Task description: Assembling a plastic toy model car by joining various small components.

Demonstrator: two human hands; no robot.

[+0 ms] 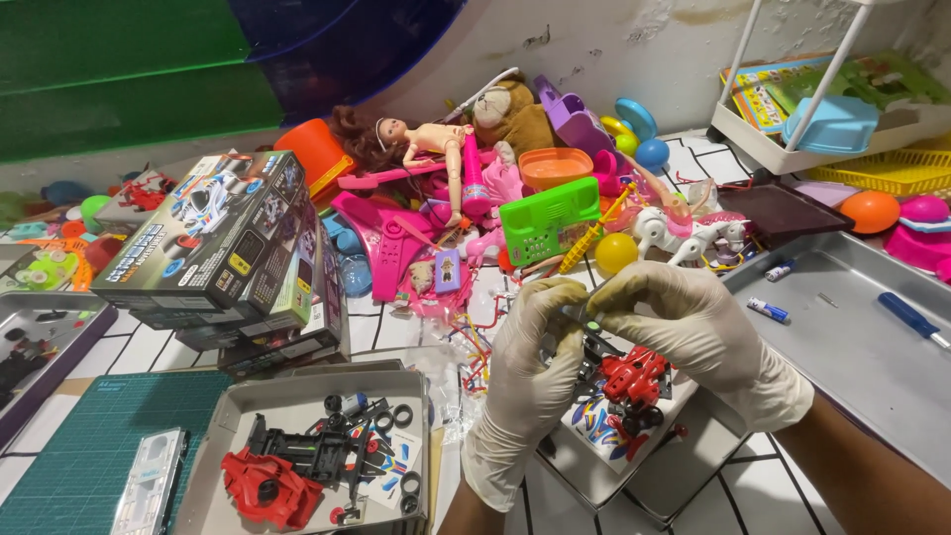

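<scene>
Left hand: the gloved left hand rises from the bottom edge, fingers pressed together in a grip on a small dark part held between both hands.
Right hand: the gloved right hand meets it from the right — fingertips pinching the same part, thumb tucked under.
Toy car: a red and black toy car hangs just under the fingers, over a sticker sheet in a grey tray.
Parts box: left of the hands, an open grey box holds a red body shell, a black chassis and loose tyres.
Cutting mat: a green cutting mat lies at the near left of the desk.
Right tray: a metal tray carries a blue-handled screwdriver.
Boxes: stacked kit boxes stand further back on the left.
Far pile: a doll, a plush bear and a green toy phone — all heaped by the wall.
</scene>
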